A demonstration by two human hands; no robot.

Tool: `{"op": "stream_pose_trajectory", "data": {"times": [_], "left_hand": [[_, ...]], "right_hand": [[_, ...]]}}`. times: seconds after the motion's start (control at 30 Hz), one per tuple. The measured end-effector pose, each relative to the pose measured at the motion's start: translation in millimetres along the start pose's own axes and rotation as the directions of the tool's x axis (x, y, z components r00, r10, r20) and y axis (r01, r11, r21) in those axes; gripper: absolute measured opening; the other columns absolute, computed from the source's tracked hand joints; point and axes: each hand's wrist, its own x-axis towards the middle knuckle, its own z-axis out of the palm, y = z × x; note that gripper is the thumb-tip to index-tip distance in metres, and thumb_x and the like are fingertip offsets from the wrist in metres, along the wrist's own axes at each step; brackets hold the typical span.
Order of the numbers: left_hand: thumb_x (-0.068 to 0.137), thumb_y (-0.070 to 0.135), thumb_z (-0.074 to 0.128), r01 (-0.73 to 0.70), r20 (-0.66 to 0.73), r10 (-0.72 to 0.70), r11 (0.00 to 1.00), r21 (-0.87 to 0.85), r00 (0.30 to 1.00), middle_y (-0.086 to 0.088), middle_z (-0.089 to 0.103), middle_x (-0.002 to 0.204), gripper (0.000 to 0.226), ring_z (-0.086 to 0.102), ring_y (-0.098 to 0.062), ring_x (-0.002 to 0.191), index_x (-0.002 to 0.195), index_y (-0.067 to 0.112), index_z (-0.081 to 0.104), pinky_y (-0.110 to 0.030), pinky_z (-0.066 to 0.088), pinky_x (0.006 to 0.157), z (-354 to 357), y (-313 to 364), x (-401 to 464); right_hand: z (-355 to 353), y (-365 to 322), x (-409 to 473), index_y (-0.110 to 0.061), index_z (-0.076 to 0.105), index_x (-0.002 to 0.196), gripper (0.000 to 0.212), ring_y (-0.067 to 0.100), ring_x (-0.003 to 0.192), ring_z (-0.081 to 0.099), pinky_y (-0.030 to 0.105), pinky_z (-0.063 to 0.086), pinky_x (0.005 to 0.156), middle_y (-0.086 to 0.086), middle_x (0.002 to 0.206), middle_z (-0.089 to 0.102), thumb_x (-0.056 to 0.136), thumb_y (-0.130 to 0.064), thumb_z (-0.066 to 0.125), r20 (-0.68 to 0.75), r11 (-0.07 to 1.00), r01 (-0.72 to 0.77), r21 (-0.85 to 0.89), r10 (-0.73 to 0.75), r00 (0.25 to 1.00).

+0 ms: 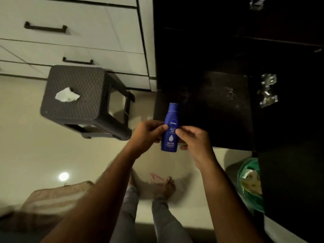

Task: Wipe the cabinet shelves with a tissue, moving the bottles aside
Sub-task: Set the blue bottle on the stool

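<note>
- head view: left hand [146, 133] and right hand [193, 139] both grip an upright blue nivea body milk bottle [171, 128], fingers curled round its sides, above the floor.
- beyond, a crumpled tissue [67, 95] lies on a dark stool [82, 95].
- farthest, the dark cabinet [210, 58].

Smooth blue plastic on the bottle [171, 128], faintly glossy, white print on the front; crumpled white paper tissue [67, 95], soft and matt; dark plastic stool [82, 100] moulded in a woven, basket-like texture, matt and rough-looking; pale drawer fronts [70, 32], smooth with a low sheen, fitted with matt black bar handles [45, 27]; dark cabinet shelf [210, 102], flat and dull, marked with faint dusty smudges; crinkled shiny foil or clear wrap [267, 90] catching light at the right; cream floor [43, 155], polished and glossy, mirroring a lamp; thin green plastic bag [250, 186], glossy and creased; grey cloth on the trouser legs [166, 218]
</note>
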Motion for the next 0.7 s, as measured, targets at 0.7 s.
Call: {"op": "stream_pose_trajectory", "data": {"times": [0.7], "left_hand": [[0.095, 0.031, 0.058, 0.115, -0.445, -0.102, 0.993, 0.003, 0.89, 0.001, 0.069, 0.111, 0.03, 0.065, -0.01, 0.094, 0.12, 0.018, 0.065, -0.032, 0.055, 0.084, -272, -86, 35]], "right_hand": [[305, -35, 109, -0.024, 0.064, 0.097, 0.008, 0.015, 0.089, 0.07, 0.036, 0.06, 0.069, 0.001, 0.103, 0.071, 0.091, -0.023, 0.067, 0.206, 0.981, -0.003, -0.196, 0.044, 0.977]]}}
